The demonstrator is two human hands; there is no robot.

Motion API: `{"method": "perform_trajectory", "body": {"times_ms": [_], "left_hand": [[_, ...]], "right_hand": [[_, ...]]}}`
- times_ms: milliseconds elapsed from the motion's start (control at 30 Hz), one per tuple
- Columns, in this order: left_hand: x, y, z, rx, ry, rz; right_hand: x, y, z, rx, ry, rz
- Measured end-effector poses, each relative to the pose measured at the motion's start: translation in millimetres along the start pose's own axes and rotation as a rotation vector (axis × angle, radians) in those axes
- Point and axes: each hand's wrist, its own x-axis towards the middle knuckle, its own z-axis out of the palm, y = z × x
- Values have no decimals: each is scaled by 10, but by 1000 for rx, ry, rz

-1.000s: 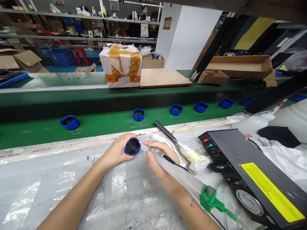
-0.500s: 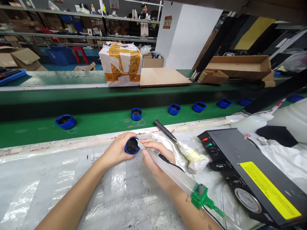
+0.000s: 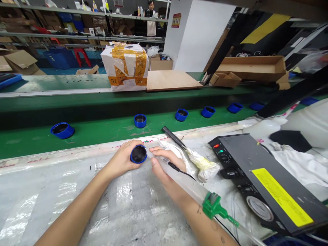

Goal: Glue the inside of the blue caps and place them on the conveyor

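Note:
My left hand (image 3: pixel 126 154) is closed around a blue ring-shaped cup (image 3: pixel 138 154) with a black inside, tilted so its opening faces me. In my right hand (image 3: pixel 166 162) lies a clear dispensing syringe (image 3: pixel 188 182), gripped between thumb and fingers. Its tip is at the cup's right rim; whether they touch I cannot tell. A green adapter (image 3: pixel 212 205) caps the syringe's back end, with a clear hose running off it. A thin black cable runs along the barrel.
Several blue cups, one of them here (image 3: pixel 140 121), stand on the green conveyor (image 3: pixel 107 131). A black-handled brush-like tool with a wrapped head (image 3: pixel 208 169) lies right of my hands, beside a dark dispenser unit (image 3: pixel 256 171). A taped white box (image 3: pixel 125 66) stands behind; farther back is a person (image 3: pixel 151 20).
The view has shifted slightly, and the cups on the conveyor appear a little farther left. The held cup has turned slightly. Both hands keep their holds.

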Motion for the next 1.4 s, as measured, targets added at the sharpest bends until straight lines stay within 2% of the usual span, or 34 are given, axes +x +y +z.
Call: {"method": "perform_trajectory", "body": {"times_ms": [200,333,433,633,733,833,933,1033,1133,1233,1333,1400], "left_hand": [[16,19,-9,-15,6,-18],[10,23,-9,-32,6,-39],[6,16,12,-35,21,-50],[9,75,-12,-32,44,-62],[-14,88,-139,-4,117,-95],[-27,2,-348,43,262,-181],[40,-196,-568,87,406,-301],[181,-450,-725,170,508,-407],[265,-669,-815,184,487,-515],[210,-771,-883,160,444,-562],[123,-719,-931,267,435,-580],[159,-612,-914,436,464,-518]], "right_hand": [[-5,-52,-35,38,-47,57],[-31,-149,-164,46,-130,102],[-43,-127,-269,118,-172,164],[50,53,-328,384,19,268],[129,46,-327,386,91,324],[173,36,-317,385,187,344],[162,58,-283,413,244,330],[114,51,-242,400,224,329],[69,15,-221,359,187,333],[44,19,-224,327,184,343],[30,86,-231,305,221,357],[23,136,-230,292,233,349]]}}
